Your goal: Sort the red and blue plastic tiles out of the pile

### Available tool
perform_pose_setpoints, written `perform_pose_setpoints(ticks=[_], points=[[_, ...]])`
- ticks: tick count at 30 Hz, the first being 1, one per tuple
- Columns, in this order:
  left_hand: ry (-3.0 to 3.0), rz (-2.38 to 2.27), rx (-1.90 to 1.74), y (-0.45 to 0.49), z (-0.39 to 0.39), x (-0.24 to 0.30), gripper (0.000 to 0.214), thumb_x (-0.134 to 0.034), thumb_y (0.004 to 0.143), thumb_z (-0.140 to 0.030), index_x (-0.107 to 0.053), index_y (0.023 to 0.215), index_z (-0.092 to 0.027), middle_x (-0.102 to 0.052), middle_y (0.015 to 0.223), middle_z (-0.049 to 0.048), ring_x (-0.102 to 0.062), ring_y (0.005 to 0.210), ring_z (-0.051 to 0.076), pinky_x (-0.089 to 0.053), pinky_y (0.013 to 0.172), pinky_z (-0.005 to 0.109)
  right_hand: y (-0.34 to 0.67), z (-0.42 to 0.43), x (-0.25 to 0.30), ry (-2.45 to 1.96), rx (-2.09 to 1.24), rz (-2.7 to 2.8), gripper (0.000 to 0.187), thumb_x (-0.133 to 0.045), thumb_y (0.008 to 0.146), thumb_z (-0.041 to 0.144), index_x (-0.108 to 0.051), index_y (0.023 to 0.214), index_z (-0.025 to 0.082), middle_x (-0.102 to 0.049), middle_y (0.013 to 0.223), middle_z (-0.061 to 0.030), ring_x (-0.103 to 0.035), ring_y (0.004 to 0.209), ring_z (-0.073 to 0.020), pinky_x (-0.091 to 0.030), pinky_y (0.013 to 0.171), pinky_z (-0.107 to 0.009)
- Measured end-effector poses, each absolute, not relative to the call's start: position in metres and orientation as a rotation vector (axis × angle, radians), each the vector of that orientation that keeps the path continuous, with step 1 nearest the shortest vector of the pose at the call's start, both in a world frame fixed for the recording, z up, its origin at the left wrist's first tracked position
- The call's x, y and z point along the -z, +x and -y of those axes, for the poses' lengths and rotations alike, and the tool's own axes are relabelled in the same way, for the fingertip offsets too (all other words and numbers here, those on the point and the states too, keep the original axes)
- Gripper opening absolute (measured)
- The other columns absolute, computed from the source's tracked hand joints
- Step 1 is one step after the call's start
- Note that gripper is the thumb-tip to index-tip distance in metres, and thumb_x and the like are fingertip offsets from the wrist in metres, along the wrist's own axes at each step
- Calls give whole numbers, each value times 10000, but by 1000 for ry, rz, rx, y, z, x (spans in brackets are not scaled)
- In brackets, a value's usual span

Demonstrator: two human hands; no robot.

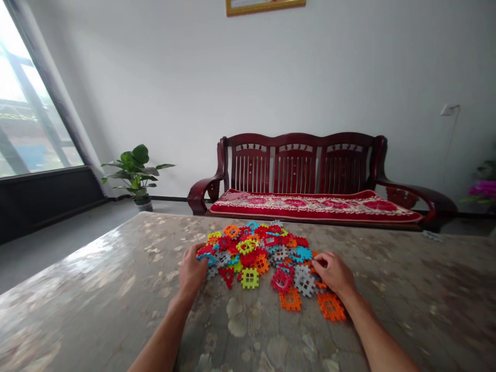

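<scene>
A heap of flat plastic interlocking tiles (259,248) in red, orange, green, blue and grey lies on a marbled table (96,299). My left hand (191,271) rests at the heap's left edge, fingers curled onto red and blue tiles. My right hand (334,273) sits at the heap's right edge, its fingertips pinched on a red tile. Loose near my right wrist lie two orange tiles (331,306), with a green tile (250,278) at the heap's front.
Beyond the table stands a dark red wooden bench (302,165) with a red patterned cushion. A potted plant (135,173) stands on the floor at left by a large window. Purple flowers (484,190) show at the far right.
</scene>
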State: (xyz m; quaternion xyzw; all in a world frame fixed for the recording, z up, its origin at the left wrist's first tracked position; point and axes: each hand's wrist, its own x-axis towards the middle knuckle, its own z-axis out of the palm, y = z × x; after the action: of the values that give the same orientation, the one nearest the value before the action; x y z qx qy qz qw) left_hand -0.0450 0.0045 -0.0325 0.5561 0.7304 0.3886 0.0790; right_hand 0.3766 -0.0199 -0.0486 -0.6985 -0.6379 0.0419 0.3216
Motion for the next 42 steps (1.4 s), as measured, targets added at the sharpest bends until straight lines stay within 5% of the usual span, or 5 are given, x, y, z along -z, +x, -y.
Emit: perform_pose_setpoints(ticks=[11,19,28,37,42], points=[[1675,-2236,-1019,-41,-8,41,467,-440,881,-417,-562,1273,-195,-607,1226,126,-579,1145,272,-454,975,386,382,22,45,-1845,-301,1281,276,-550,722,489,-622,627,239,-651,609,12,-589,611,-178,-397,579,-262],[1880,-2046,-1076,-39,-14,51,331,-508,850,-375,-654,1122,-256,-636,1193,64,-585,1130,235,-444,998,356,381,23,37,-1509,-488,885,313,-619,630,504,-605,638,191,-566,530,21,-477,508,-146,-397,511,-259],[1921,-1892,-1190,-35,-14,47,240,-538,807,-393,-707,899,-251,-680,1008,45,-628,984,225,-474,919,356,333,20,3,-1411,-587,1105,336,-665,628,519,-611,609,189,-564,564,20,-475,579,-151,-397,575,-270],[1858,-1921,-1206,-35,-14,44,243,-491,828,-365,-686,791,-225,-675,884,35,-631,858,195,-474,829,310,277,-7,-23,-1251,-866,1324,560,-490,774,711,-719,873,209,-720,943,-50,-616,893,-227,-469,830,-337],[1788,-1949,-1253,-33,-14,47,230,-492,834,-342,-692,818,-231,-691,911,31,-635,879,192,-475,811,297,287,-56,-14,-1373,-631,1551,632,-314,874,687,-695,1055,216,-674,1183,-73,-583,1116,-256,-425,1004,-393]])
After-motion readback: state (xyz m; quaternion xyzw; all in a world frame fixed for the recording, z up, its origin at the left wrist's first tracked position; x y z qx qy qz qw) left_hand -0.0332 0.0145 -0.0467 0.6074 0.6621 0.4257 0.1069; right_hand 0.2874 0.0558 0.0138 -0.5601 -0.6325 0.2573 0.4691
